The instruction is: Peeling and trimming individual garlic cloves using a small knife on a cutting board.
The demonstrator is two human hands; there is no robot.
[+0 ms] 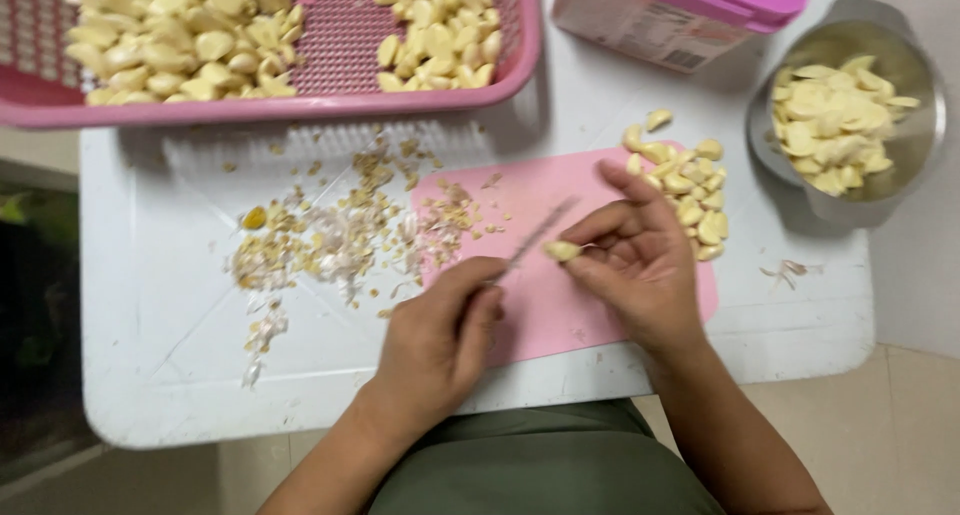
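My left hand point(440, 335) grips a small knife point(535, 237) whose blade points up and right over a pink cutting mat point(545, 305). My right hand point(640, 260) pinches a pale garlic clove point(562, 250) at the knife's tip. A pile of peeled garlic cloves point(690, 190) lies on the mat's right end, just beyond my right hand's fingers. Trimmed ends and papery skins point(330, 240) are scattered to the left of the mat.
A pink slotted basket point(330, 45) with two heaps of garlic cloves sits at the back. A steel bowl point(910, 145) of garlic slices stands at the right. A pink-lidded box point(680, 10) is behind the mat. All rest on a white table point(170, 355).
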